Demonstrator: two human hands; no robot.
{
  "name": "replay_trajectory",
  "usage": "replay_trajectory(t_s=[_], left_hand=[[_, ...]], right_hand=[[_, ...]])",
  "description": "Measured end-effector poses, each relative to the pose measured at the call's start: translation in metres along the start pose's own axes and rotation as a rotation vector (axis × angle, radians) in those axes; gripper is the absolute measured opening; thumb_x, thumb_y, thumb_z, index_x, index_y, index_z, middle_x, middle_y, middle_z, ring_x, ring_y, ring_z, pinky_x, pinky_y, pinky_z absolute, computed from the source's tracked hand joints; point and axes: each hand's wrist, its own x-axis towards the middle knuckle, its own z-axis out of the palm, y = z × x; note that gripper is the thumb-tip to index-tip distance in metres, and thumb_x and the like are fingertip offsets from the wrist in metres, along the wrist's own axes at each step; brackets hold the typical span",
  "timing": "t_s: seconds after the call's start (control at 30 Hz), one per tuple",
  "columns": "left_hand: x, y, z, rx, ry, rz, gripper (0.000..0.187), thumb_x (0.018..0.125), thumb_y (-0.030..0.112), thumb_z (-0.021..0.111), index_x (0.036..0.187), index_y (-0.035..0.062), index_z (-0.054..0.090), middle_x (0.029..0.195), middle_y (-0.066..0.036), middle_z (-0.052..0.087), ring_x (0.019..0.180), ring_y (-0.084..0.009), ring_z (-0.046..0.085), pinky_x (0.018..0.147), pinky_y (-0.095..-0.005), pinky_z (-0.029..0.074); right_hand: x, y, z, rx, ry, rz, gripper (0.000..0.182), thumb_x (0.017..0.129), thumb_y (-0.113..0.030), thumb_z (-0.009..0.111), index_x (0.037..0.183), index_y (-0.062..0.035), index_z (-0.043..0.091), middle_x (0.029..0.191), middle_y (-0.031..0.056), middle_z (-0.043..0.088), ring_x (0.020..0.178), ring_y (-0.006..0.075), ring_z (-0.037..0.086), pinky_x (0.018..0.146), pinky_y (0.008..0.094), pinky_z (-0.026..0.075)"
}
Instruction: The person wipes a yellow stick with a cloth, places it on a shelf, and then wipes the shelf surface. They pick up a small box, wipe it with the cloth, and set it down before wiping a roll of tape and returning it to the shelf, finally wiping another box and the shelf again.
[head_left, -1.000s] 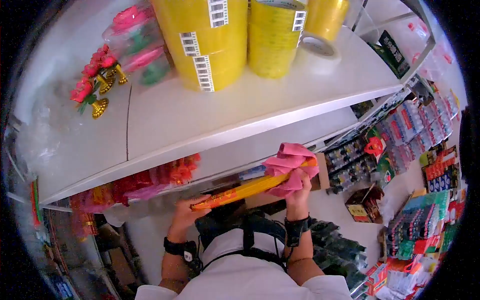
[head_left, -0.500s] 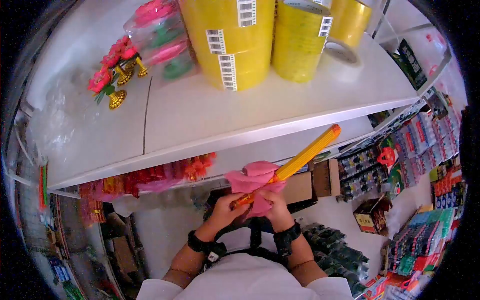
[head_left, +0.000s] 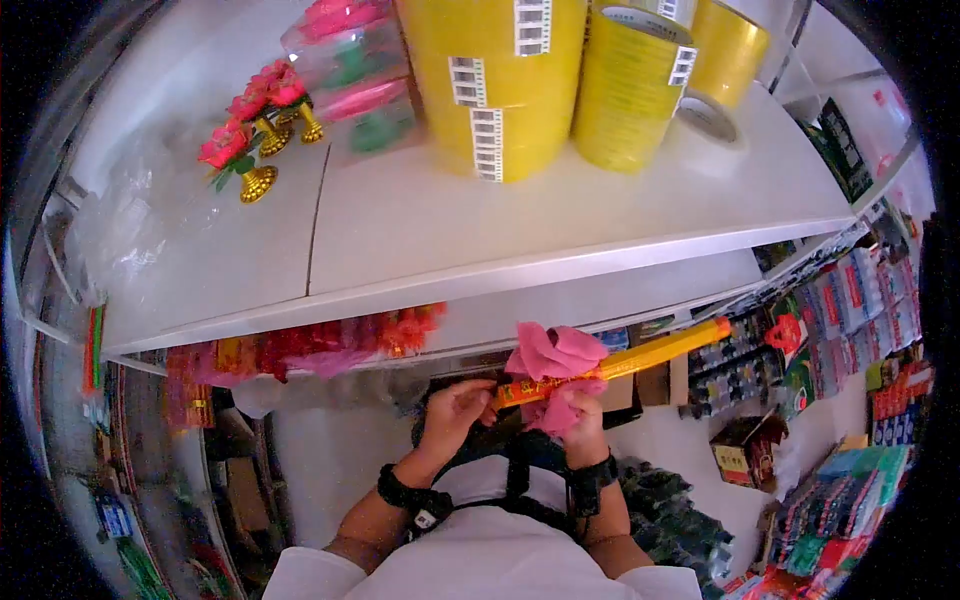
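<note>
A long yellow packet (head_left: 660, 350), which looks like a bundle of incense sticks, slants up to the right in front of my body. Its near part is orange with red and yellow print. My left hand (head_left: 455, 415) is closed at the packet's left end, fingers curled against it. A crumpled pink cloth (head_left: 558, 352) is draped round the packet's middle. My right hand (head_left: 583, 418) is closed on the lower part of this cloth, under the packet; its fingertips are partly hidden by the folds.
Above stands a white shelf (head_left: 440, 225) with big yellow tape rolls (head_left: 540, 120), a white roll (head_left: 710, 125) and pink flowers on gold stands (head_left: 258, 183). Red packets (head_left: 290, 350) hang below its edge. An open carton (head_left: 748, 450) and packed goods (head_left: 850, 480) lie at right.
The packet has swung to a flatter slant and shifted right. My right hand and the pink cloth have moved right along with it, while my left hand now sits at its end.
</note>
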Motion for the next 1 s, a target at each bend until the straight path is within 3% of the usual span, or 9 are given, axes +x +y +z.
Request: replay_trajectory(t_s=[0.07, 0.3, 0.4, 0.53, 0.6, 0.67, 0.77, 0.93, 1.0], left_hand=[[0.0, 0.006, 0.002, -0.137, -0.084, -0.016, 0.034, 0.082, 0.012, 0.048, 0.112, -0.0056, 0.044, 0.08, -0.007, 0.057, 0.066, -0.0098, 0.054, 0.064, -0.022, 0.044], [0.002, 0.024, 0.002, -0.143, -0.19, -0.078, 0.031, 0.08, 0.01, 0.051, 0.106, -0.007, 0.049, 0.077, -0.007, 0.058, 0.067, -0.0104, 0.054, 0.065, -0.0222, 0.044], [0.0, 0.022, 0.007, -0.125, -0.174, -0.037, 0.027, 0.078, 0.008, 0.055, 0.101, -0.0063, 0.052, 0.076, -0.006, 0.059, 0.065, -0.0099, 0.053, 0.063, -0.0225, 0.044], [0.002, 0.017, 0.008, 0.399, -0.045, 0.221, 0.029, 0.069, 0.004, 0.061, 0.096, -0.003, 0.055, 0.077, -0.009, 0.059, 0.065, -0.0117, 0.055, 0.061, -0.0232, 0.044], [0.004, 0.011, 0.007, 0.58, -0.025, 0.313, 0.031, 0.066, 0.005, 0.064, 0.095, -0.0017, 0.055, 0.078, -0.01, 0.059, 0.065, -0.0142, 0.057, 0.06, -0.0242, 0.045], [0.006, -0.004, 0.006, 0.668, 0.108, 0.569, 0.038, 0.058, 0.006, 0.068, 0.094, -0.0002, 0.056, 0.079, -0.013, 0.058, 0.069, -0.0216, 0.058, 0.061, -0.0273, 0.045], [0.006, -0.01, 0.001, 0.76, 0.104, 0.594, 0.041, 0.056, 0.007, 0.069, 0.095, 0.0009, 0.057, 0.082, -0.013, 0.059, 0.072, -0.027, 0.057, 0.063, -0.0304, 0.046], [0.007, -0.004, -0.004, 0.87, 0.13, 0.76, 0.04, 0.056, 0.008, 0.07, 0.093, 0.0024, 0.058, 0.085, -0.012, 0.058, 0.074, -0.0258, 0.057, 0.065, -0.0315, 0.047], [0.006, -0.002, -0.007, 0.909, 0.141, 0.798, 0.039, 0.056, 0.009, 0.071, 0.092, 0.0026, 0.058, 0.085, -0.012, 0.058, 0.075, -0.0253, 0.057, 0.066, -0.0316, 0.047]], right_hand=[[0.003, 0.004, -0.01, -0.049, 0.027, -0.032, 0.019, 0.067, -0.006, 0.054, 0.085, -0.0017, 0.052, 0.073, 0.0043, 0.055, 0.063, 0.0162, 0.053, 0.052, 0.0275, 0.045], [0.002, 0.005, 0.0, -0.172, -0.036, -0.074, 0.019, 0.069, -0.008, 0.057, 0.087, -0.0033, 0.052, 0.07, 0.0025, 0.054, 0.058, 0.0141, 0.052, 0.048, 0.0249, 0.042], [-0.003, 0.008, 0.013, -0.119, -0.069, 0.059, 0.022, 0.071, -0.01, 0.057, 0.091, -0.0032, 0.05, 0.071, 0.0032, 0.053, 0.059, 0.0147, 0.053, 0.048, 0.0257, 0.043], [-0.003, 0.021, 0.027, -0.121, 0.106, 0.195, 0.023, 0.075, -0.009, 0.054, 0.096, -0.0034, 0.048, 0.072, 0.003, 0.053, 0.056, 0.0131, 0.051, 0.046, 0.0276, 0.044], [0.002, 0.028, 0.006, -0.093, 0.038, 0.338, 0.042, 0.071, -0.008, 0.056, 0.11, -0.002, 0.042, 0.103, 0.0094, 0.05, 0.09, 0.0221, 0.052, 0.076, 0.0323, 0.045], [0.006, 0.034, 0.001, -0.1, 0.018, 0.321, 0.041, 0.071, -0.008, 0.057, 0.109, -0.0022, 0.043, 0.102, 0.009, 0.051, 0.09, 0.0216, 0.052, 0.077, 0.0321, 0.044], [0.005, 0.034, 0.015, -0.091, 0.016, 0.264, 0.039, 0.072, -0.008, 0.057, 0.108, -0.0025, 0.043, 0.1, 0.0083, 0.051, 0.091, 0.0204, 0.051, 0.078, 0.0318, 0.043], [0.006, 0.023, 0.034, -0.127, 0.04, 0.073, 0.039, 0.072, -0.008, 0.055, 0.108, -0.0026, 0.042, 0.1, 0.0074, 0.05, 0.092, 0.0189, 0.049, 0.08, 0.0316, 0.041], [0.008, 0.013, 0.031, -0.038, 0.08, 0.048, 0.03, 0.073, -0.008, 0.056, 0.101, -0.0056, 0.044, 0.083, 0.0038, 0.052, 0.07, 0.014, 0.052, 0.058, 0.025, 0.045]])
